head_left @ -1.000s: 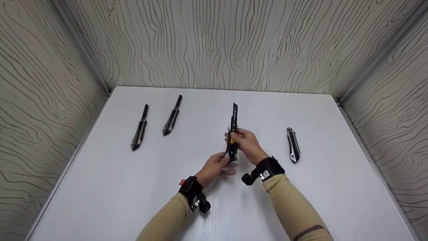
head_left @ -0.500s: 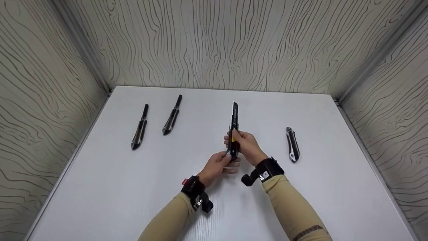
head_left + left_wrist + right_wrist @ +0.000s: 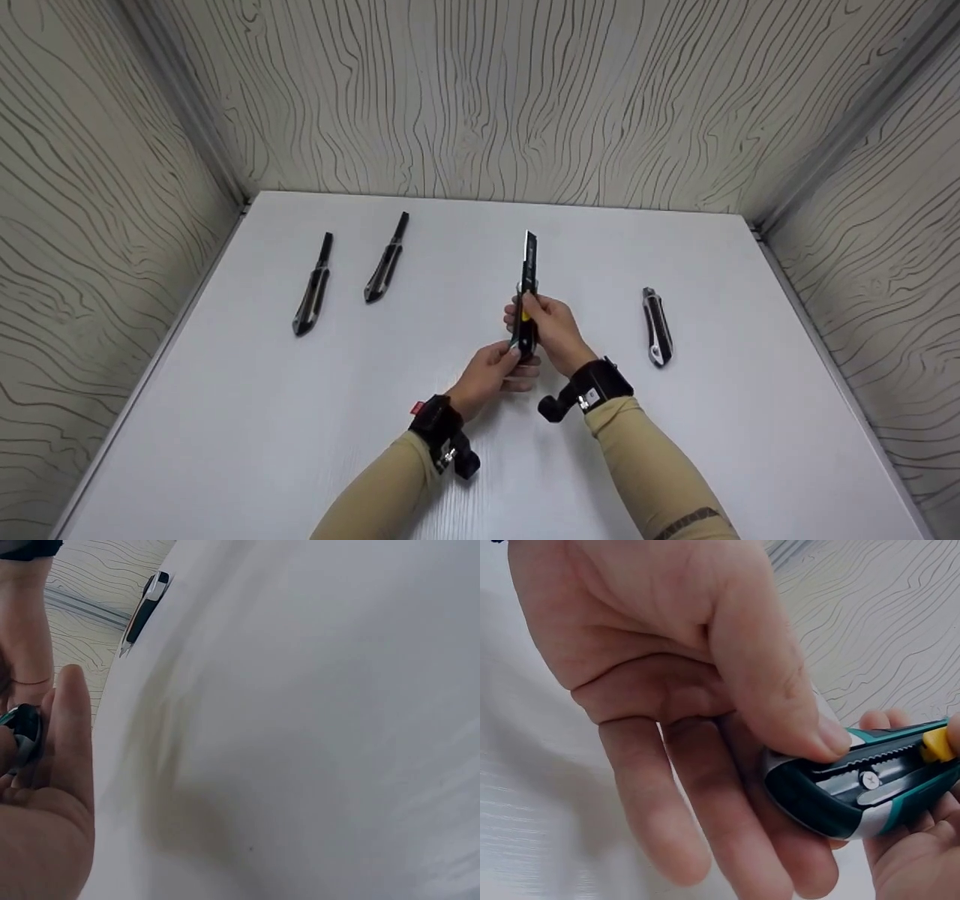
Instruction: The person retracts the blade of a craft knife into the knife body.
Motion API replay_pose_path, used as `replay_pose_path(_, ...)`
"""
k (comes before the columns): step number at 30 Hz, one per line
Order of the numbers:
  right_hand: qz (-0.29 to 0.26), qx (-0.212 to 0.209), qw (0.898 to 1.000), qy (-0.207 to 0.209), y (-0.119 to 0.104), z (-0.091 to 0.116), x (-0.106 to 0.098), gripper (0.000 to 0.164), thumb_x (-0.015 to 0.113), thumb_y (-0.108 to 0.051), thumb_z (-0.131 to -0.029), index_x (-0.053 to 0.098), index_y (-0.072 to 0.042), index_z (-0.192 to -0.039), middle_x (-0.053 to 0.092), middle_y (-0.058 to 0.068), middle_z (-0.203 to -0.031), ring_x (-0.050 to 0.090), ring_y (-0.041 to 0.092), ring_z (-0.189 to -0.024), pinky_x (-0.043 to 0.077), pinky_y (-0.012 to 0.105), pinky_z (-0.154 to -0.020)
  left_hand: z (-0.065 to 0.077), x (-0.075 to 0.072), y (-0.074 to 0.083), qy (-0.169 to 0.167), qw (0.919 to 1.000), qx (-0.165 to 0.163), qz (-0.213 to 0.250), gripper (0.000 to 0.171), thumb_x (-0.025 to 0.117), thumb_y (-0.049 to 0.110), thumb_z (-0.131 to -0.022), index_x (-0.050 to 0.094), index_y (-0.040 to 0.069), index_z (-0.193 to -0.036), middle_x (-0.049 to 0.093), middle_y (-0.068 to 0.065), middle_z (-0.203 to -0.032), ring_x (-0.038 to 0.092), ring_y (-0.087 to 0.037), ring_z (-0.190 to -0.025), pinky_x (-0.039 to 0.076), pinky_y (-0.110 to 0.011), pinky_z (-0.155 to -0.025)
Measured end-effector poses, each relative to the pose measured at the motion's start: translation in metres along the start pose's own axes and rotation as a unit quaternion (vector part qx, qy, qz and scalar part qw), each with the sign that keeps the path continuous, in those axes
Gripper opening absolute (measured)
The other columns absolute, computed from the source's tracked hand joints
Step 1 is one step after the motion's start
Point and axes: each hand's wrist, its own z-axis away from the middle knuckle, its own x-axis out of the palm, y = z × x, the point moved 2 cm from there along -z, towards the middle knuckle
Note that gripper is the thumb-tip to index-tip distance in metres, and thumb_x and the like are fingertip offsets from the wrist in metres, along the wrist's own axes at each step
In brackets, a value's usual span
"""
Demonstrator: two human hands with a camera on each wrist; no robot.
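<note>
A black and teal utility knife (image 3: 530, 268) is held between both hands, its dark blade out and pointing away from me. My left hand (image 3: 482, 379) pinches the butt end between thumb and forefinger, the other fingers stretched out beneath. My right hand (image 3: 559, 331) grips the middle of the handle, its thumb on the yellow slider (image 3: 934, 745). In the right wrist view the left hand (image 3: 697, 697) fills the foreground and the handle's screw and toothed slot show. Only the butt of the knife (image 3: 27, 731) appears in the left wrist view.
Two more utility knives, one (image 3: 312, 301) at the left and one (image 3: 384, 271) farther back, lie with blades out on the white table (image 3: 262, 420). Another knife (image 3: 658, 330) lies right of my hands, no blade showing. Wood-patterned walls (image 3: 480, 97) enclose the back and sides.
The held knife has turned slightly, so a bright blade edge now shows, and has shifted a little to the right with both hands. The grips look the same; the other knives have not moved.
</note>
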Motion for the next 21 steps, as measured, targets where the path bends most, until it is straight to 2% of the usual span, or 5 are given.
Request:
replay_pose_path(8, -0.013, -0.010, 1.000, -0.006, 0.0024, -0.0013, 0.0013, 0.044, 0.047, -0.028, -0.104, 0.051, 0.008, -0.129, 0.067, 0.012, -0.108, 0.068, 0.017, -0.096, 0.056, 0.030, -0.091, -0.0007, 0.0000, -0.0009, 0.001, 1.0000, 0.000, -0.001, 0.036, 0.039, 0.015, -0.106, 0.048, -0.004, -0.135, 0.060, -0.030, -0.127, 0.068, -0.031, -0.109, 0.059, -0.035, -0.088)
replay_pose_path(21, 0.008, -0.012, 1.000, -0.012, 0.0034, -0.0022, -0.0001, 0.044, 0.045, -0.026, -0.104, 0.049, 0.007, -0.132, 0.066, 0.011, -0.112, 0.068, 0.016, -0.098, 0.056, 0.029, -0.092, -0.0024, -0.0001, -0.0019, 0.004, 1.0000, -0.005, -0.002, 0.036, 0.040, 0.016, -0.106, 0.049, -0.003, -0.135, 0.061, -0.029, -0.126, 0.067, -0.033, -0.110, 0.059, -0.034, -0.087)
